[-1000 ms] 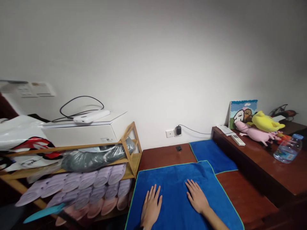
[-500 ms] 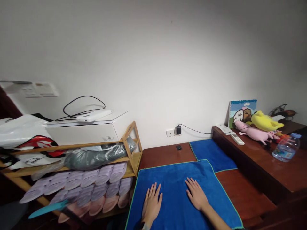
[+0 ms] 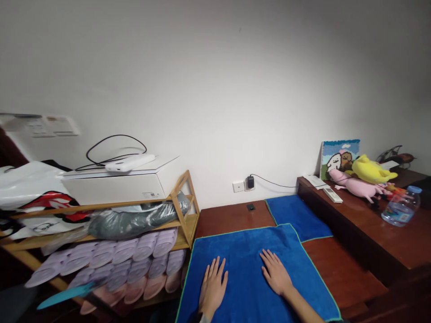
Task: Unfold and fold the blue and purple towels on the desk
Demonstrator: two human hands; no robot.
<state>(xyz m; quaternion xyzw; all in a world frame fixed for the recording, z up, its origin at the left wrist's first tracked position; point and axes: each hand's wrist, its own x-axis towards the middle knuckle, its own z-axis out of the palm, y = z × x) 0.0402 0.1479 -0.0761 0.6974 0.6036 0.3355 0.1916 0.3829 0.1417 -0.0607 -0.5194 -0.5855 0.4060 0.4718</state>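
A blue towel (image 3: 242,255) with a light green edge lies spread over the dark red-brown table (image 3: 232,218). On its left part my left hand (image 3: 213,285) rests palm down, fingers stretched out and slightly apart. My right hand (image 3: 276,272) lies flat on the same towel further right, its fingers spread. Neither hand holds anything. A second blue towel (image 3: 296,217) lies behind on the right, partly covered by the first one's corner.
To the left stands a wooden rack (image 3: 188,215) with several slippers (image 3: 124,249), a white box (image 3: 114,188) and a cabled white device (image 3: 129,162). A raised ledge on the right carries a remote (image 3: 333,194), plush toys (image 3: 360,184) and a water bottle (image 3: 400,208). A charger (image 3: 250,181) is plugged into the wall.
Both hands stay flat in the same places on the towel. Only the camera view has shifted very slightly.
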